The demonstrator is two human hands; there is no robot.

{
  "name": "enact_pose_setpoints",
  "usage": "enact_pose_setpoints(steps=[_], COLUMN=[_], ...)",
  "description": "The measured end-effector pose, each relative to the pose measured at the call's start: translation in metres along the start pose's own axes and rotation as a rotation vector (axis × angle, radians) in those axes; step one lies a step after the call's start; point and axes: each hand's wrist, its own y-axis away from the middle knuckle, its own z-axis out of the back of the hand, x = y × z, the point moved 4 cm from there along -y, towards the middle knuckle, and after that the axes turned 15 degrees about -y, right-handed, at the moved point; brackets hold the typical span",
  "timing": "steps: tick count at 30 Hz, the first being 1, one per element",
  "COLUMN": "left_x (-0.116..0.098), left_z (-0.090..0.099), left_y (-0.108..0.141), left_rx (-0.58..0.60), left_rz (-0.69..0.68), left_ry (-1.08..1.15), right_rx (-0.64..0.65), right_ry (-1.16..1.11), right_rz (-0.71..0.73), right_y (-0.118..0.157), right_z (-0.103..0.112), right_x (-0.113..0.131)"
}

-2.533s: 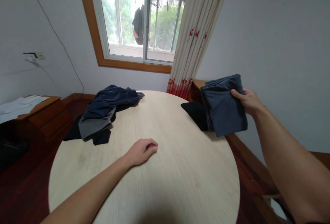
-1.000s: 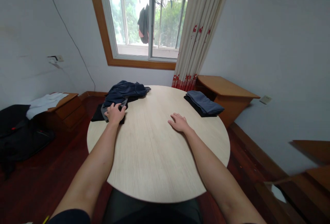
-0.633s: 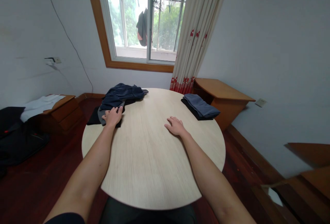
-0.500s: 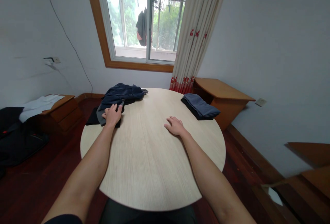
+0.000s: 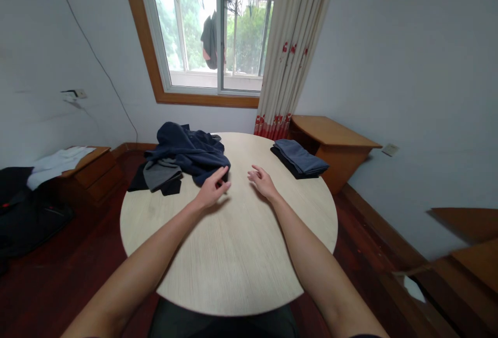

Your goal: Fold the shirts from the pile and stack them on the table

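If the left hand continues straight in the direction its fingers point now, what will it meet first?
Most likely the navy garment: the left hand already has its fingertips at that garment's near edge, pointing away and slightly right. Depth is unclear, so whether they touch cannot be told.

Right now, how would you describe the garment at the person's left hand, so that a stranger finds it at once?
On the round table, look at the far left edge below the window. The crumpled navy garment lies there loose, its corner pinched by the left hand; the neighbouring grey piece is paler.
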Motion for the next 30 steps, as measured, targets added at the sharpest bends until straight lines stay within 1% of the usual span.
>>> enact_pose_setpoints(steps=[2,4,6,8,10,13,17,20,23,25,27,30], left_x=[-0.013,-0.021,-0.024,-0.022,-0.017,-0.011,-0.011,-0.010,-0.009,-0.007,-0.002,0.010], left_z=[-0.022,-0.037,-0.044,-0.044,-0.038,-0.025,-0.011,-0.007,-0.007,-0.006,-0.002,0.009], left_y=[0.007,0.013,0.017,0.019,0.017,0.012,0.007,0.005,0.005,0.005,0.003,-0.002], left_rx=[0.132,0.244,0.326,0.359,0.336,0.246,0.143,0.112,0.113,0.093,0.039,-0.073], left_rz=[-0.007,-0.015,-0.019,-0.012,0.004,0.007,-0.083,-0.120,-0.147,-0.155,-0.136,-0.076], left_ry=[0.150,0.244,0.253,0.224,0.199,0.128,0.030,0.016,-0.014,-0.044,-0.083,-0.159], right_rx=[0.016,0.069,0.120,0.164,0.205,0.270,0.363,0.406,0.400,0.388,0.379,0.352], right_ry=[-0.145,-0.214,-0.216,-0.192,-0.173,-0.167,-0.212,-0.299,-0.354,-0.352,-0.320,-0.254], right_rz=[-0.068,-0.110,-0.115,-0.113,-0.121,-0.161,-0.221,-0.250,-0.254,-0.252,-0.234,-0.186], right_y=[0.000,0.002,0.007,0.011,0.014,0.017,0.018,0.018,0.016,0.014,0.013,0.011], right_z=[-0.003,-0.008,-0.012,-0.017,-0.021,-0.027,-0.033,-0.037,-0.040,-0.041,-0.040,-0.035], right_x=[0.000,0.002,0.006,0.010,0.012,0.012,0.007,0.001,-0.003,-0.004,-0.002,0.000])
